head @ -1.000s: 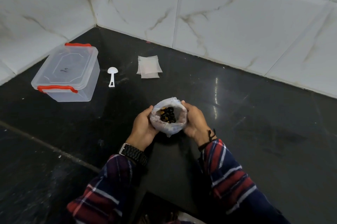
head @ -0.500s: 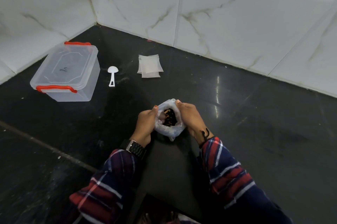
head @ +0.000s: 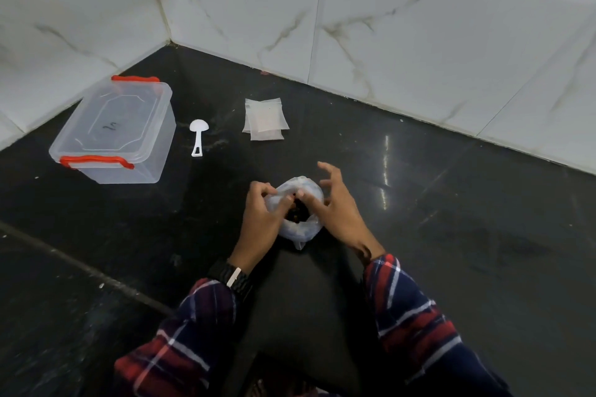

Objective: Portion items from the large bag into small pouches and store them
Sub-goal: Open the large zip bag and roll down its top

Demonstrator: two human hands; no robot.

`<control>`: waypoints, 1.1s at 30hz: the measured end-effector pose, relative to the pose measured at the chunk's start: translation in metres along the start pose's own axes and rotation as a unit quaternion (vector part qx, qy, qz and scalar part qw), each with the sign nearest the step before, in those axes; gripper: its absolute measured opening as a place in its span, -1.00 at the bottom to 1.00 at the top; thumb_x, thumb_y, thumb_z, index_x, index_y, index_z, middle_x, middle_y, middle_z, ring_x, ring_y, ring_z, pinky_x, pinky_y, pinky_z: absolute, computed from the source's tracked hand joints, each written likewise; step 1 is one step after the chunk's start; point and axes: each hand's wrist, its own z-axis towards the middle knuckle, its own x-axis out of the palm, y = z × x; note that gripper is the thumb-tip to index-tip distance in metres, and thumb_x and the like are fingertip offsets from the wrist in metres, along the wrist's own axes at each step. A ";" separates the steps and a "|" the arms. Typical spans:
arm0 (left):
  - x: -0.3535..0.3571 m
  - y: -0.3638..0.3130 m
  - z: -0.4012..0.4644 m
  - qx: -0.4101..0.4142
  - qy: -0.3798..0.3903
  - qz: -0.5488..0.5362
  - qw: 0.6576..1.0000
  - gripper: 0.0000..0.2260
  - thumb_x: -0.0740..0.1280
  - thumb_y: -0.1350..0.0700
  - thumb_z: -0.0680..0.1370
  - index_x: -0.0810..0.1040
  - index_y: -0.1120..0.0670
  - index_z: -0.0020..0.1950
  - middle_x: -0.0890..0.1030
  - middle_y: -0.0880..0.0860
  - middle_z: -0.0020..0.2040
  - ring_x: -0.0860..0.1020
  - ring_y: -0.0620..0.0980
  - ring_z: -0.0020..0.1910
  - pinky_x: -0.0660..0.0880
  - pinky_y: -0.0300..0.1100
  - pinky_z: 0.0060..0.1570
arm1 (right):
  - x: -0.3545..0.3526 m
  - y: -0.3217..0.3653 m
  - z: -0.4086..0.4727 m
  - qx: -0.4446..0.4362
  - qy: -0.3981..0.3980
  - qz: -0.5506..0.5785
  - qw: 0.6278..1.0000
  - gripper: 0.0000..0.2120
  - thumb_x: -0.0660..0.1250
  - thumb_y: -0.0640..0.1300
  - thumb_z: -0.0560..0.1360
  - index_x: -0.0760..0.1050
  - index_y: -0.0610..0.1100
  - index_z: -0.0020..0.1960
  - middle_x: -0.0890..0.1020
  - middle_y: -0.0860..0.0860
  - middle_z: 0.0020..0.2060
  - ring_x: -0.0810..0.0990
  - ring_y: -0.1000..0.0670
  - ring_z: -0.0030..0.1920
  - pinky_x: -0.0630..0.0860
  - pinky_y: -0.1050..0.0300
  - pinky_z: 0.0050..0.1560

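The large bag (head: 298, 225), a translucent white plastic bag holding dark items (head: 296, 212), is sitting upright on the black table (head: 451, 235), near the middle of the view and directly in front of the person. Its mouth is standing open upward, and the dark items are showing through the opening.

The left hand (head: 259, 219) is pressing against the left side of the bag. Its fingers (head: 263, 190) are curling over the rim, and the grip is pinching the plastic at the mouth. The right hand (head: 335, 206) is lying against the right side of the bag. Its thumb (head: 306, 198) is reaching onto the rim at the opening, while the other fingers are spreading apart and lifting clear of the plastic. Whether the thumb is pinching the plastic or only touching it cannot be told.

A dark watch (head: 233, 277) is sitting on the left wrist. Both arms are wearing plaid sleeves (head: 409, 309) in navy, red and white.

Beyond the bag, a small stack of flat translucent pouches (head: 266, 119) is lying on the table. To their left, a white scoop (head: 197, 136) is lying flat with its bowl pointing toward the wall. Further left, a clear plastic container (head: 113, 135) with red latches and a closed lid is standing near the corner. White marbled wall tiles (head: 419, 25) are bordering the table behind.
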 end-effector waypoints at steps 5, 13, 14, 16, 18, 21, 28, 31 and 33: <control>-0.004 0.009 -0.003 0.026 0.089 0.139 0.986 -0.85 0.37 0.22 0.51 0.58 0.01 0.02 0.25 0.02 0.43 0.17 -0.07 0.47 0.19 -0.20 0.35 | -0.004 0.003 -0.016 -0.110 0.038 -0.139 0.983 -0.79 0.25 -0.22 0.56 0.53 -0.01 0.14 0.31 0.01 0.35 0.34 0.14 0.25 0.33 0.47 0.10; -0.019 0.003 -0.004 0.042 0.174 0.286 0.941 -0.44 0.40 0.14 0.50 0.30 -0.02 0.46 0.11 -0.02 0.55 0.12 0.02 0.51 0.09 -0.09 0.46 | -0.011 0.001 -0.013 -0.041 0.090 -0.174 0.980 -0.62 0.20 -0.29 0.56 0.41 -0.07 0.34 0.32 0.02 0.31 0.36 0.10 0.24 0.29 0.48 0.12; -0.021 0.002 -0.004 0.042 0.180 0.303 0.935 -0.42 0.40 0.11 0.50 0.26 -0.02 0.48 0.10 -0.02 0.55 0.11 0.02 0.51 0.08 -0.05 0.47 | -0.011 0.001 -0.013 -0.036 0.099 -0.179 0.978 -0.60 0.20 -0.29 0.56 0.38 -0.06 0.37 0.30 0.03 0.33 0.35 0.07 0.28 0.28 0.39 0.18; -0.023 0.001 -0.003 0.043 0.192 0.316 0.928 -0.39 0.39 0.07 0.51 0.21 -0.02 0.51 0.07 -0.02 0.56 0.10 0.02 0.52 0.07 -0.03 0.46 | -0.010 0.004 -0.012 -0.026 0.115 -0.186 0.975 -0.56 0.20 -0.28 0.55 0.32 -0.05 0.41 0.26 0.03 0.36 0.33 0.02 0.33 0.28 0.28 0.25; -0.024 0.002 -0.004 0.050 0.193 0.317 0.927 -0.37 0.39 0.03 0.51 0.19 -0.04 0.51 0.06 -0.03 0.56 0.10 0.04 0.51 0.09 -0.04 0.45 | -0.009 0.006 -0.011 -0.017 0.141 -0.196 0.970 -0.49 0.22 -0.24 0.55 0.24 -0.01 0.46 0.21 0.03 0.40 0.30 -0.02 0.37 0.30 0.17 0.33; -0.028 0.005 -0.006 0.049 0.180 0.316 0.930 -0.34 0.41 -0.05 0.48 0.19 -0.09 0.51 0.06 -0.04 0.54 0.12 0.06 0.45 0.14 -0.16 0.34 | -0.012 0.006 -0.011 0.012 0.183 -0.202 0.962 -0.44 0.23 -0.14 0.58 0.11 0.06 0.51 0.18 0.00 0.42 0.31 -0.06 0.37 0.35 0.04 0.35; -0.028 0.002 0.001 0.039 0.232 0.364 0.901 -0.25 0.41 -0.09 0.47 0.07 -0.09 0.54 0.09 -0.07 0.50 0.20 0.05 0.38 0.24 -0.11 0.33 | -0.011 0.002 -0.006 0.070 0.160 -0.169 0.970 -0.41 0.28 0.00 0.56 0.11 0.07 0.51 0.28 0.00 0.29 0.43 -0.07 0.23 0.51 -0.11 0.20; -0.027 -0.003 0.010 0.007 0.277 0.367 0.888 -0.20 0.42 -0.05 0.47 0.00 -0.06 0.56 0.05 -0.05 0.50 0.18 0.06 0.43 0.23 -0.08 0.40 | -0.013 0.004 -0.002 0.080 0.193 -0.177 0.962 -0.32 0.32 -0.16 0.53 0.05 0.02 0.52 0.24 -0.03 0.32 0.44 -0.10 0.23 0.52 -0.09 0.20; -0.025 -0.009 0.015 -0.013 0.300 0.347 0.889 -0.18 0.42 -0.01 0.48 -0.03 -0.02 0.57 0.05 -0.02 0.50 0.19 0.03 0.45 0.24 -0.12 0.40 | -0.016 0.006 0.002 0.081 0.204 -0.182 0.958 -0.29 0.33 -0.23 0.51 0.04 0.01 0.52 0.24 -0.04 0.33 0.45 -0.12 0.22 0.54 -0.06 0.17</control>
